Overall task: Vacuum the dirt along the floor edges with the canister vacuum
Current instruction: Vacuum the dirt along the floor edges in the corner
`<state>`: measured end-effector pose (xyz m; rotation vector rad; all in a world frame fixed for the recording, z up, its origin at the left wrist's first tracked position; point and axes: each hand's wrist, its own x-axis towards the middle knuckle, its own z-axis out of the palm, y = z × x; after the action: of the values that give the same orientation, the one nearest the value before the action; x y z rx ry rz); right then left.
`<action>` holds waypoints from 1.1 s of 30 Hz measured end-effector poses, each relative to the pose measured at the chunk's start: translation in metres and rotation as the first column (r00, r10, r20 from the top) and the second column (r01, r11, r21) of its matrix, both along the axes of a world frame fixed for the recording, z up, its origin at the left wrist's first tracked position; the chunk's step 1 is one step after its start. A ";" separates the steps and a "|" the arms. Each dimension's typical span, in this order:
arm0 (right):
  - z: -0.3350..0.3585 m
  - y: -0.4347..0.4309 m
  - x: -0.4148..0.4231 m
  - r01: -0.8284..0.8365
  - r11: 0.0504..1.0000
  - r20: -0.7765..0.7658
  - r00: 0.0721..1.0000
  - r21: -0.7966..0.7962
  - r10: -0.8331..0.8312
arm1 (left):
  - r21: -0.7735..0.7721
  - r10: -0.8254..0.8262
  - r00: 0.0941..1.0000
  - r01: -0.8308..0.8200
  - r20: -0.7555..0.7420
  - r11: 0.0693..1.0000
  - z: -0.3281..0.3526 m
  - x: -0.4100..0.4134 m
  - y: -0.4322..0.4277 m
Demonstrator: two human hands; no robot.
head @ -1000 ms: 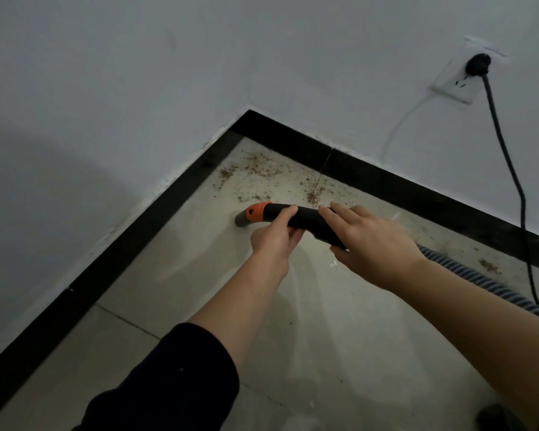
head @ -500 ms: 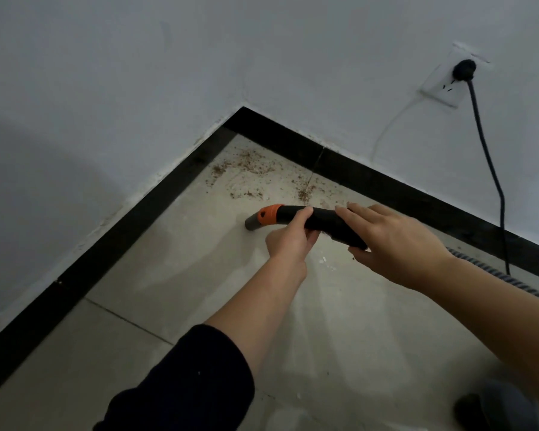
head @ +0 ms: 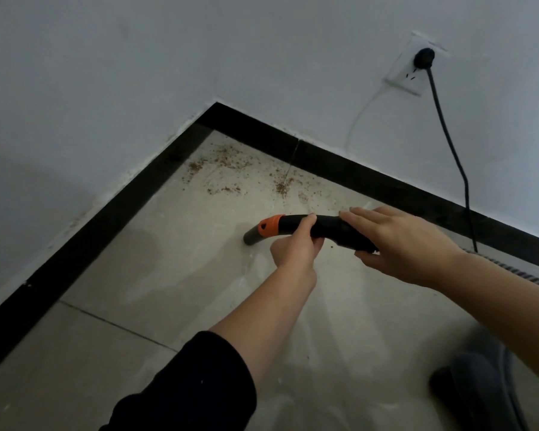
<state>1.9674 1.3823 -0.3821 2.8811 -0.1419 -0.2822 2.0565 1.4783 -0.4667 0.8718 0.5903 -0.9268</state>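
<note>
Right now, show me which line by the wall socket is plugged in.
The thick black power cord: its round plug sits in the white wall socket. The thin white wire beside it only meets the plate's edge.
</note>
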 end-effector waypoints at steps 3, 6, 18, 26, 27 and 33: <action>0.000 0.000 0.000 -0.019 1.000 -0.006 1.000 0.001 0.019 | -0.001 0.017 1.000 -0.017 0.005 1.000 0.000 -0.002 0.003; -0.001 0.001 -0.001 -0.027 0.999 -0.003 1.000 0.020 0.027 | -0.003 0.015 1.000 -0.015 0.008 1.000 0.000 -0.002 0.006; -0.003 0.008 0.007 -0.048 0.999 -0.003 0.999 0.023 0.048 | 0.000 0.029 0.999 -0.029 0.016 1.000 -0.003 0.005 0.016; -0.006 0.014 0.021 -0.006 1.000 0.035 0.999 0.004 0.006 | -0.030 0.044 0.997 -0.042 0.067 0.999 0.000 0.023 0.015; -0.007 0.015 0.025 0.003 1.000 0.044 0.999 -0.002 -0.003 | -0.038 0.042 0.996 -0.039 0.077 0.999 0.001 0.028 0.015; -0.015 0.020 0.051 0.056 0.998 0.056 0.997 -0.039 -0.054 | -0.076 0.002 0.996 0.005 0.091 0.997 -0.008 0.062 0.011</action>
<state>2.0186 1.4021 -0.3973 2.8495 -0.2343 -0.2080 2.1187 1.4896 -0.4746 0.8417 0.4730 -0.9005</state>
